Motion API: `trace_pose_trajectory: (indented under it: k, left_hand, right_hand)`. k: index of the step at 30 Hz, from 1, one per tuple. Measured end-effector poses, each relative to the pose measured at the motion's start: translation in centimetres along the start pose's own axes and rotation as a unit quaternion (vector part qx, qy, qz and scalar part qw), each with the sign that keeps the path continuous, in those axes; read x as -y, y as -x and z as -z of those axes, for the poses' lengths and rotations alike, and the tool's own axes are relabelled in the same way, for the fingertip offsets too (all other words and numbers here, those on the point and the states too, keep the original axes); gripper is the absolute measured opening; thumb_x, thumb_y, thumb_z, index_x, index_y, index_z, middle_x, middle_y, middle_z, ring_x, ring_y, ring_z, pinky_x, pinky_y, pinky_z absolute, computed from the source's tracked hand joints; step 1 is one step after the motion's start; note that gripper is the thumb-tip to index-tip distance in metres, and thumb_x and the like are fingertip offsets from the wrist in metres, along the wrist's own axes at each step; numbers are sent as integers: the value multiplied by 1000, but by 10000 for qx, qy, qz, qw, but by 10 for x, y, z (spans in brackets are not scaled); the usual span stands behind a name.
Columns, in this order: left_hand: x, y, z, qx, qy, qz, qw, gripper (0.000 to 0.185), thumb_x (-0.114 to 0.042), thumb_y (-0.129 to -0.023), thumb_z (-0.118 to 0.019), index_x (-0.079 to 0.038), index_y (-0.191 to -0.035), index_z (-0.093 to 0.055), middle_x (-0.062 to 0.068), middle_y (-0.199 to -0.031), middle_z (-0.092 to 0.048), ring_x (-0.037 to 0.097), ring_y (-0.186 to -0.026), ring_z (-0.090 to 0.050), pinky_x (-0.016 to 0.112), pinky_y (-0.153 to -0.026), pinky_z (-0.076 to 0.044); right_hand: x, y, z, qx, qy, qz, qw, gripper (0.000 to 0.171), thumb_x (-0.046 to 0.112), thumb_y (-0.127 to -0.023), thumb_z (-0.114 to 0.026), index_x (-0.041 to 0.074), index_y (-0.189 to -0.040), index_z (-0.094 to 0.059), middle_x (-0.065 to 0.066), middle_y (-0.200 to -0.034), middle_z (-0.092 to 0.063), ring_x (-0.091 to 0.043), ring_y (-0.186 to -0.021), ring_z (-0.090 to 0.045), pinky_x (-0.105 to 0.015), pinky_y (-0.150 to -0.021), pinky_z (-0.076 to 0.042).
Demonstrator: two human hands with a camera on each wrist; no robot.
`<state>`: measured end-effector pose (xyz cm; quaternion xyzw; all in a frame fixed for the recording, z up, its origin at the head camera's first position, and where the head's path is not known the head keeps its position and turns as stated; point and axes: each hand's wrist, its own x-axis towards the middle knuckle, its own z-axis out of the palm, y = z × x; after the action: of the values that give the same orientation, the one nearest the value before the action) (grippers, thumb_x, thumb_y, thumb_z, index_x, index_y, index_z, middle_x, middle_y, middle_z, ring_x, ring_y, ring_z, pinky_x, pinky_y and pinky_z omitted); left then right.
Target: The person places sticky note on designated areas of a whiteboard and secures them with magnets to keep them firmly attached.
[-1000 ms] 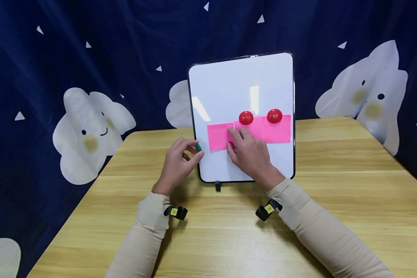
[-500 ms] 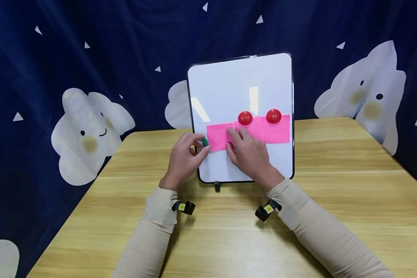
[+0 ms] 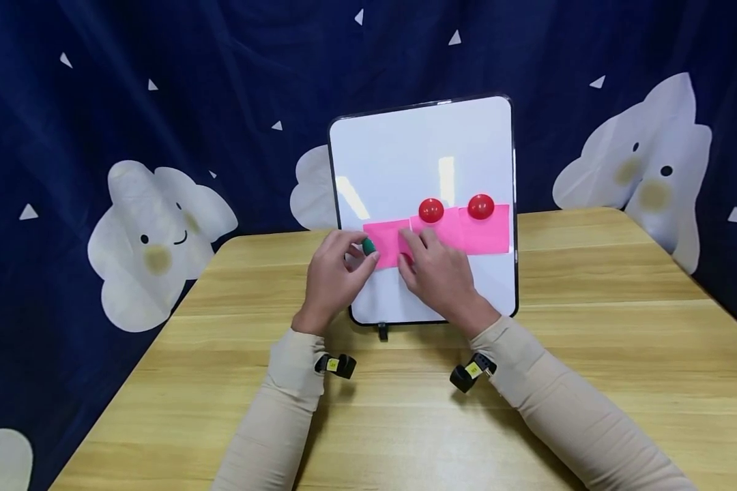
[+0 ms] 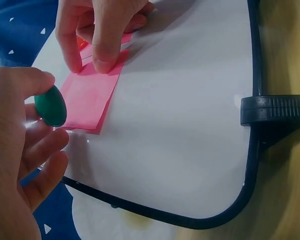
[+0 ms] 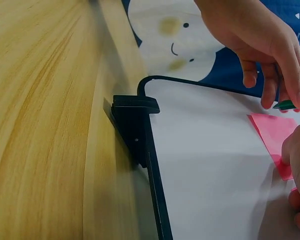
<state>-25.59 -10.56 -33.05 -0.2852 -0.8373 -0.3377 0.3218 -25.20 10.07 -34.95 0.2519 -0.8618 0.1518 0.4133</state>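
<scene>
Between thumb and fingertips, my left hand [image 3: 334,276] pinches a green round magnet [image 4: 50,106], close in front of the left edge of a pink paper sheet [image 3: 385,247]. That sheet lies against a small white board [image 3: 393,157]. My right hand [image 3: 439,276] presses the sheet's right part with spread thumb and finger, seen from the side in the left wrist view. Further right on the board are two more pink sheets [image 3: 490,232], with a red round magnet [image 3: 431,210] on one and a second red magnet [image 3: 481,206] on the other.
The board stands leaning back on a wooden table [image 3: 589,375], with a black foot [image 4: 271,111] at its lower edge. Behind it hangs a dark blue curtain [image 3: 252,61] with white clouds. Each wrist wears a black strap camera [image 3: 463,377].
My left hand has moved right and slightly up with the green magnet, from the board's left edge to over the left pink sheet. My right hand has stayed in place.
</scene>
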Motion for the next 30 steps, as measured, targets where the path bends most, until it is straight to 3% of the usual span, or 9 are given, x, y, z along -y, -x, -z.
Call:
trace_pose_trajectory:
  k: [15,30]
  left_hand:
    - [-5,-10,-4,-704,-573,-28,9959,33,-20,-88,-76,-4,-116,-71,12,-105,-62,22,-89,-62,34,-68,-53]
    - [-11,-23,-12,-492,-1223,-247,9910,36,-23,-88,-77,-6,-119,-72,9,-114,-65,24,-100,-56,33,-76,-54]
  right_hand:
    - [1,1,2,38,12,-3,10000,50,23,-84,-79,1,-126,-64,-13,-88,-58,-19,-56,-51,-30,-48,-48]
    - [1,0,2,-3,-91,13,10000,53,23,-82,-82,0,-126,-64,-14,-90,-59,-19,-57,-52,-30,-50,-49]
